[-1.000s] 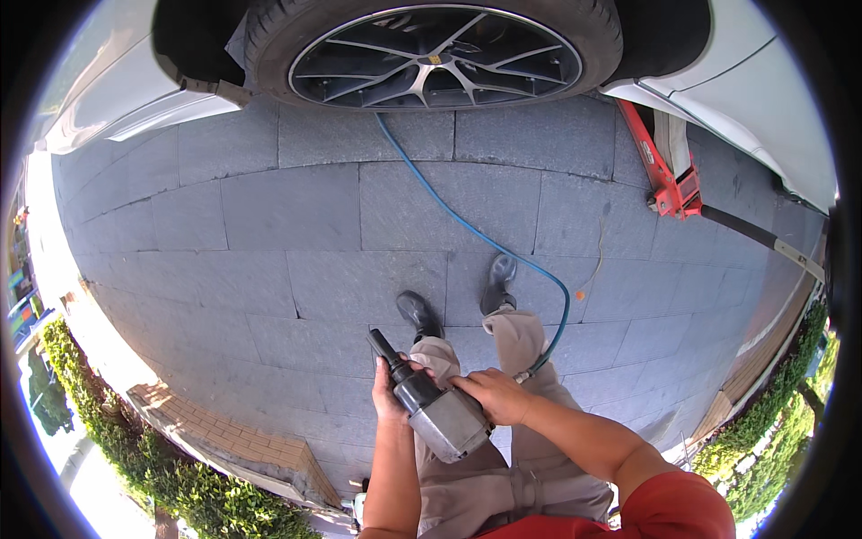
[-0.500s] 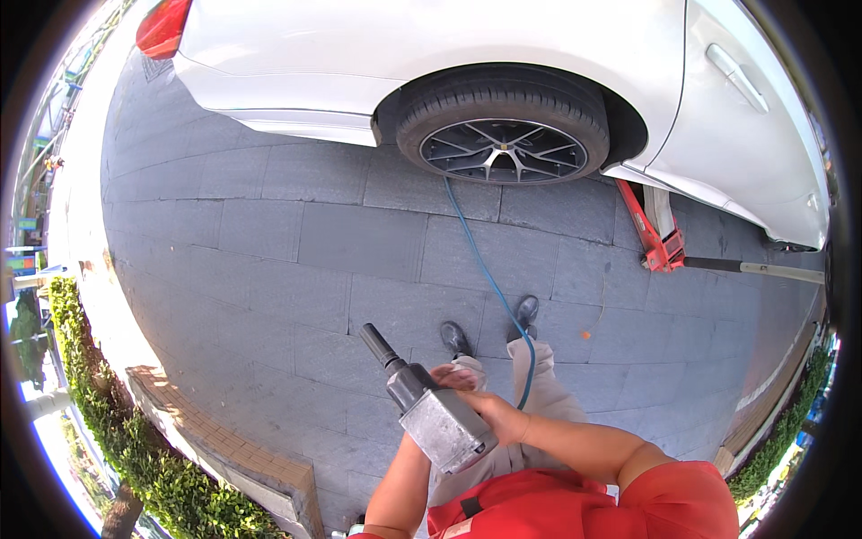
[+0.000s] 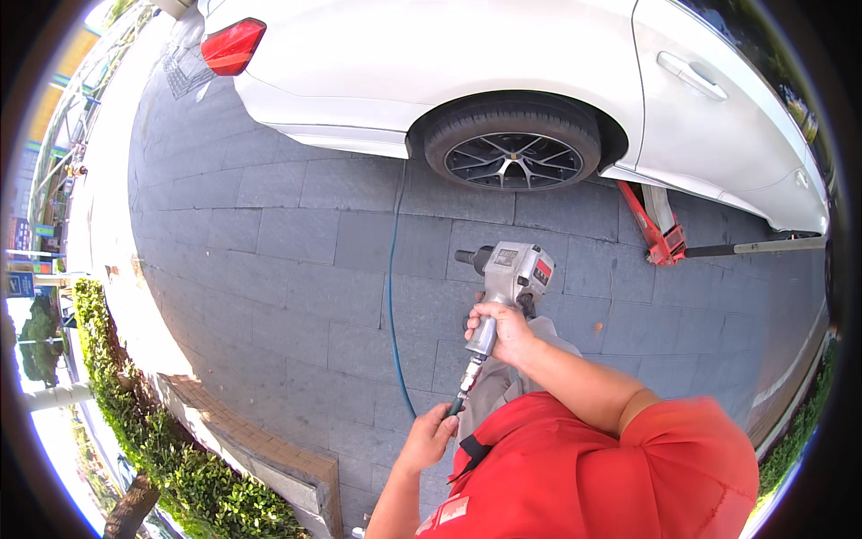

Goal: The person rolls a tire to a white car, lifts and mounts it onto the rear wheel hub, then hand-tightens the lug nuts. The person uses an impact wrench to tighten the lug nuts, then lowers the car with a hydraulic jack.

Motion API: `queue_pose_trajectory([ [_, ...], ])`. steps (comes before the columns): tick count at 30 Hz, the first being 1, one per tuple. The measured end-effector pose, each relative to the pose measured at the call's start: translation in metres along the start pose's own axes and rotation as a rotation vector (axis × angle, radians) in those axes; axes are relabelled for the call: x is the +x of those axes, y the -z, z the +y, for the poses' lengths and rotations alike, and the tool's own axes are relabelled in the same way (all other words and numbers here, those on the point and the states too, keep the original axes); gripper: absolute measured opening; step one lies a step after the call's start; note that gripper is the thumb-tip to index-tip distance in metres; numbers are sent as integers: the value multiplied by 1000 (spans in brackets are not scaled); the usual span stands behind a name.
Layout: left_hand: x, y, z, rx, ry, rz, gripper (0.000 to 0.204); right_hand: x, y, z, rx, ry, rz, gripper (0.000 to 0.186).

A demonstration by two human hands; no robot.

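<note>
My right hand [image 3: 508, 332] is wrapped round the grip of a grey air impact wrench [image 3: 515, 269], held up in front of my body. A black socket [image 3: 470, 258] on its nose points left. Lower down, my left hand [image 3: 432, 437] pinches the air hose [image 3: 456, 405] just below the metal fitting at the base of the grip. From there the blue-green hose runs across the paving toward the car. The wrench stands apart from the car wheel [image 3: 514, 162], which has a black tyre and a dark spoked rim.
A white car [image 3: 359, 76] fills the far side. Under its sill sits a red floor jack [image 3: 665, 244], its long handle [image 3: 754, 247] reaching right. Grey stone paving [image 3: 296, 296] lies between. A brick-edged planter [image 3: 242, 431] with a hedge [image 3: 171, 458] borders the left.
The wrench has moved right and away from my body, and its socket has swung to point left. My left hand has dropped to the hose. My view has shifted too.
</note>
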State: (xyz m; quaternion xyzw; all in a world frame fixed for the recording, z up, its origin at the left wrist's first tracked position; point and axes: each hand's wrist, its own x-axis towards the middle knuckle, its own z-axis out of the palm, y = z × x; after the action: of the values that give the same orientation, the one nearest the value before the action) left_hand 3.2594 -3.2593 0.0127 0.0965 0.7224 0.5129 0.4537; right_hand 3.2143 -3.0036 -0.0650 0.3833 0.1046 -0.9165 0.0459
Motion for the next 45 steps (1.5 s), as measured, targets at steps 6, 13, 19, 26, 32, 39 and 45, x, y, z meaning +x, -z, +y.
queue_pose_trajectory([
  [6, 71, -69, 41, 443, 146, 105, 43, 37, 97, -11, 116, -215, 295, 8],
  [13, 160, -99, 35, 516, 149, -112, 36, 84, 192, -32, 205, -316, 453, 15],
  [19, 315, -84, 7, 835, 185, -182, 35, 112, 218, -79, -2, -206, 252, 17],
  [26, 499, -119, -116, 1188, 278, -319, 37, -1, 352, -209, -611, 117, 431, 57],
  [32, 549, -113, -185, 1366, 406, -337, 37, -230, 541, -188, -683, 5, 1305, 48],
  [39, 620, -115, -166, 1560, 325, -452, 36, -390, 579, -43, -661, -408, 1390, 49],
  [45, 553, -131, -101, 1600, 397, -203, 36, -387, 616, -40, -1044, -274, 1109, 45],
])
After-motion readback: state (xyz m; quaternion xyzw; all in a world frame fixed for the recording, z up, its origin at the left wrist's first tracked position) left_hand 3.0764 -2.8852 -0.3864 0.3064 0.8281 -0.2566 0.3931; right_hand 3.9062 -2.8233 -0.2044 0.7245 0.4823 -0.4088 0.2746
